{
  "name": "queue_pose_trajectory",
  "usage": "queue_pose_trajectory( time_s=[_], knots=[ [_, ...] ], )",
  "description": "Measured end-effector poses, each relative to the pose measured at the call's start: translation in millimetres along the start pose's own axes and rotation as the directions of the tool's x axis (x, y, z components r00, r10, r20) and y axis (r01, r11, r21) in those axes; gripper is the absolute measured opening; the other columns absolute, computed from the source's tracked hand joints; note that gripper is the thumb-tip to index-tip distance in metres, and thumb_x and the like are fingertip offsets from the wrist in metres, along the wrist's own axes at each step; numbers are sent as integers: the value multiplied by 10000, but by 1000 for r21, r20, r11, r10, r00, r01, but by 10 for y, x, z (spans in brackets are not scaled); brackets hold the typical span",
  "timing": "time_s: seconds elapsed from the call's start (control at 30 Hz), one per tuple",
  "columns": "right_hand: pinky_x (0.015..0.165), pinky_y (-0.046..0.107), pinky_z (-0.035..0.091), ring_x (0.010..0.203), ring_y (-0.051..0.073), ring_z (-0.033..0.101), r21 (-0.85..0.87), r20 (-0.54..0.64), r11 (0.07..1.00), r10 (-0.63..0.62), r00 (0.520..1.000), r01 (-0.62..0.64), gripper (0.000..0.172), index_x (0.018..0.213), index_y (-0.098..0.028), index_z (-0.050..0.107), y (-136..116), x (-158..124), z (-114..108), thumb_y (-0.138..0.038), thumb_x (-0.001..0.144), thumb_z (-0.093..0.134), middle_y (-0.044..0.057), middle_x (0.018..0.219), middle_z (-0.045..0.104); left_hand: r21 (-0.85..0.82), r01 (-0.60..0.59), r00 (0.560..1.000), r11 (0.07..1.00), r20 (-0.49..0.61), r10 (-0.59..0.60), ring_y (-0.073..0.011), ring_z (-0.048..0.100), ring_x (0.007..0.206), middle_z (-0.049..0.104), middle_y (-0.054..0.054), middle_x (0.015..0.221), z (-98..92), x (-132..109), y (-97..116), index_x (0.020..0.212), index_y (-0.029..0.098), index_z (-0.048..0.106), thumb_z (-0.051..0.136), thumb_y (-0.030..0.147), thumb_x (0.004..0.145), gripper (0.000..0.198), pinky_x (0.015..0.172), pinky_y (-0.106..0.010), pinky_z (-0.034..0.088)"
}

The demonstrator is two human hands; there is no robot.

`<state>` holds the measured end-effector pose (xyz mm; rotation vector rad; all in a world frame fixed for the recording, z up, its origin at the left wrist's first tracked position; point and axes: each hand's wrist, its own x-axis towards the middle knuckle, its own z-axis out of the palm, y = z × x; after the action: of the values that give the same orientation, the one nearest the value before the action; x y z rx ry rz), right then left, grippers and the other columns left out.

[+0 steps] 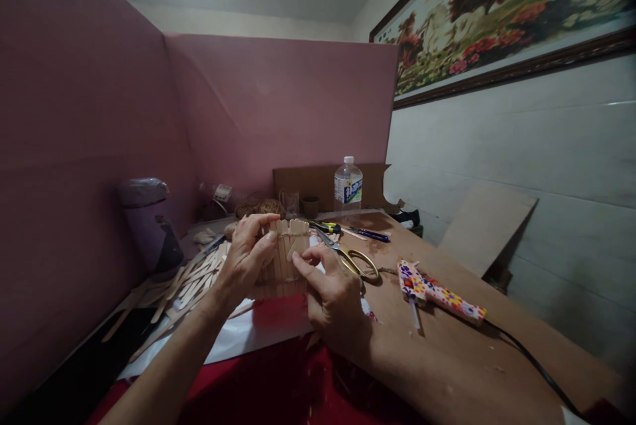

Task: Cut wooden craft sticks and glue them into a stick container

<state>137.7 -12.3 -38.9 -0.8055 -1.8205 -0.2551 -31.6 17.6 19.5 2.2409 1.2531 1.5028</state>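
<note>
A small fence-like panel of craft sticks (283,269) stands upright between my hands, with a strand of twine across its upper part. My left hand (248,249) grips the panel's left side, thumb in front and fingers at the top edge. On the panel's face, a short piece of craft stick (292,247) lies at a slant. My right hand (332,292) pinches at this piece, its thumb and forefinger close against the panel; its other fingers are curled. Just beyond that hand lie scissors with gold handles (365,266).
Loose craft sticks (199,279) are heaped at left beside a purple tumbler (152,226). A flower-patterned glue gun (442,296) lies at right, its cord trailing. Behind stand a plastic bottle (348,190) and a glass mug (289,202). A utility knife (325,227) and a blue pen-like tool (370,234) lie nearby.
</note>
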Motion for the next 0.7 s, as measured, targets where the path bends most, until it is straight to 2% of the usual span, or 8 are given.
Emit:
queue_pose_trajectory(
  time_s=[0.17,0.33,0.53,0.7],
  knots=[
    [729,331,498,908,216,556,9,10,1000,11,1000,-11,441,1178,-133,626,-6,4,-4,-53,798,419,120,1012,588,26,-47,998,999,34,46,-239,474,1037,521,-49,1096,-5,-22,14,1143,227,524,521,324,793,363,934,-418,364],
    [723,336,498,898,222,560,6,-2,1000,1,1000,-1,450,1169,-125,635,-2,12,-1,-44,783,419,125,1003,593,34,-73,997,997,42,72,-250,462,1054,518,-44,1110,-1,-24,-8,1152,241,510,548,311,757,403,944,-438,357],
    [705,330,498,890,221,562,14,-5,1000,2,1000,-2,447,1172,-114,634,2,17,0,-48,785,420,129,1000,592,82,-68,996,994,55,64,-263,446,1068,513,-61,1128,-7,-17,19,1148,221,503,619,382,716,476,959,-464,343],
    [705,331,499,885,223,562,16,-9,1000,-1,1000,1,435,1160,-101,640,3,18,-7,-52,789,416,132,981,594,115,-77,997,990,38,73,-253,441,1067,490,-67,1147,16,-36,22,1166,232,488,673,458,702,548,943,-440,362]
  ],
)
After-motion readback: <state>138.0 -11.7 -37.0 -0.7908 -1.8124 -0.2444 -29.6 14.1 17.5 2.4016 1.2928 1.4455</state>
